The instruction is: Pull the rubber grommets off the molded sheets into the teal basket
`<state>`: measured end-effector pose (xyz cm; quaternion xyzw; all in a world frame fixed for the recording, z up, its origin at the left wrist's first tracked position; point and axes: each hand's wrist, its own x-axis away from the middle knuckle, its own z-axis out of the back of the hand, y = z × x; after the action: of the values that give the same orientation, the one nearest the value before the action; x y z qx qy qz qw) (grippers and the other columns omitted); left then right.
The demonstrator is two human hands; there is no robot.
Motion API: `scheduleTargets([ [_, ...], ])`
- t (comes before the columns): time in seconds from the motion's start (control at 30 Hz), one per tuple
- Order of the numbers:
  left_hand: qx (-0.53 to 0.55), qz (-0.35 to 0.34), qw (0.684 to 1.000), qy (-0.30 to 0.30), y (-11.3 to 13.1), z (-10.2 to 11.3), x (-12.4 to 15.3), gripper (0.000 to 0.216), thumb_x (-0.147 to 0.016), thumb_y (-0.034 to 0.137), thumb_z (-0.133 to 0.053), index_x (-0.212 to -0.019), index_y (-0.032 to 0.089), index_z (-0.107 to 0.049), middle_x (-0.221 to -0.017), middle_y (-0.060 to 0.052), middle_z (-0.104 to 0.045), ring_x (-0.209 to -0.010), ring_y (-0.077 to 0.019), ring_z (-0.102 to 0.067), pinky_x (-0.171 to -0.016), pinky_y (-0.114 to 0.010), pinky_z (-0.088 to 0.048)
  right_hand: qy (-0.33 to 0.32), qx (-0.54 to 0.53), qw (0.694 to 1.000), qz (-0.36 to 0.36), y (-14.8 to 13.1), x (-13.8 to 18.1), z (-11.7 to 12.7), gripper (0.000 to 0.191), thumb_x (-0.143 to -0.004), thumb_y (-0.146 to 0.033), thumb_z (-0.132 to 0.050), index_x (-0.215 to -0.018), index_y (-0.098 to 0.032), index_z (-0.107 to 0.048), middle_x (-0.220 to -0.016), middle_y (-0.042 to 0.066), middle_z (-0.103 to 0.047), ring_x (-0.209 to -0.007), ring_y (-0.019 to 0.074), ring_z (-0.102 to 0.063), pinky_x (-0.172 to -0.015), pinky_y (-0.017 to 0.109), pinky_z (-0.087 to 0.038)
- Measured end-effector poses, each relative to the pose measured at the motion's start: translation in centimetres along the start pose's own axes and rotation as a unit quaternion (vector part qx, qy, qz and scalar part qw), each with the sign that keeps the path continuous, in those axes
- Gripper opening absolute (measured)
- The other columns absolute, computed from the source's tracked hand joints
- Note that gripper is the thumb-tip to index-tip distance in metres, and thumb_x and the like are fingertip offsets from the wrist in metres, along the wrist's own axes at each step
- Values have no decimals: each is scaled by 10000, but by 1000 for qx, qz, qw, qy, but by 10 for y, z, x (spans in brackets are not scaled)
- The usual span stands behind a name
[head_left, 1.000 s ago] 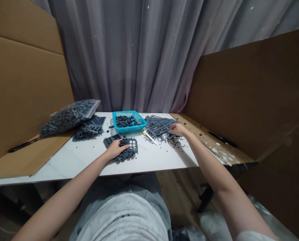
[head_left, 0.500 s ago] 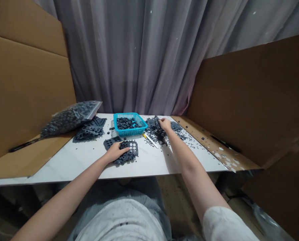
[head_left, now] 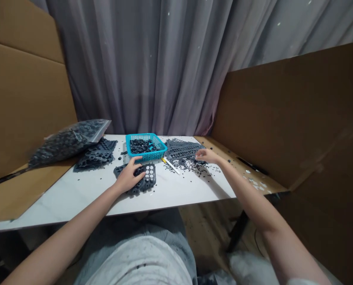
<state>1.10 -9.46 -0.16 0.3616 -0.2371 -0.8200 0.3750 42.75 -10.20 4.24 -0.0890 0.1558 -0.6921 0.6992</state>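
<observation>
My left hand point(head_left: 129, 177) rests over a dark grey, rubbery sheet point(head_left: 150, 180) with rows of round holes near the table's front. Its thumb and index finger are spread apart, and the white table shows through several holes. Over to the right, my right hand point(head_left: 206, 155) is at the near right end of flat perforated sheets point(head_left: 184, 148). The fingertips of that hand are drawn together, low over loose black bits point(head_left: 191, 163); what they hold is too small to make out. Behind my left hand stands a turquoise basket point(head_left: 161, 152) with small black ring-like parts inside.
A white stick-like tool with a yellow part point(head_left: 172, 166) lies right of the basket. At left, a filled clear zip bag point(head_left: 69, 140) leans on stacked dark sheets point(head_left: 97, 154). Cardboard walls point(head_left: 283, 118) flank the white table point(head_left: 84, 198); a grey curtain point(head_left: 140, 71) hangs behind.
The dark sheet piece that my right hand held up is out of it, and the hand is lower and farther right. My left index finger has lifted away from the thumb. The view has shifted right.
</observation>
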Motion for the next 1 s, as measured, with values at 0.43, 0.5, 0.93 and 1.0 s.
scheduleTargets([
  [0.43,-262,1,965,-34,-16,18,-61,236,-746,367,-547,-766,207,-718,-861,-92,-687,-858,-273,-643,-763,-323,-479,44,78,996,14,-6,-13,-29,247,-911,-311,-541,-1091,-150,-592,-1104,71,-617,-946,186,-616,-819,387,-524],
  [0.5,-267,-7,963,-21,-14,21,-55,282,-783,380,-503,-802,197,-717,-918,-103,-676,-882,-277,-634,-767,-336,-476,78,76,994,-1,-12,-31,-31,265,-912,-310,-538,-1124,-155,-577,-1140,79,-601,-980,196,-607,-837,402,-518],
  [0.93,-236,-39,970,46,8,29,7,278,-840,427,-485,-856,243,-694,-1067,-48,-663,-891,-246,-642,-737,-298,-470,97,56,992,-58,-32,-101,-76,268,-911,-308,-542,-1143,-177,-572,-1170,82,-589,-991,195,-604,-836,389,-520],
  [1.0,-210,-40,977,20,10,25,9,268,-838,418,-490,-849,239,-689,-1079,-49,-654,-896,-243,-639,-732,-298,-477,125,59,987,-82,-29,-106,-68,283,-914,-309,-536,-1161,-175,-562,-1189,88,-579,-1004,199,-599,-848,403,-516],
])
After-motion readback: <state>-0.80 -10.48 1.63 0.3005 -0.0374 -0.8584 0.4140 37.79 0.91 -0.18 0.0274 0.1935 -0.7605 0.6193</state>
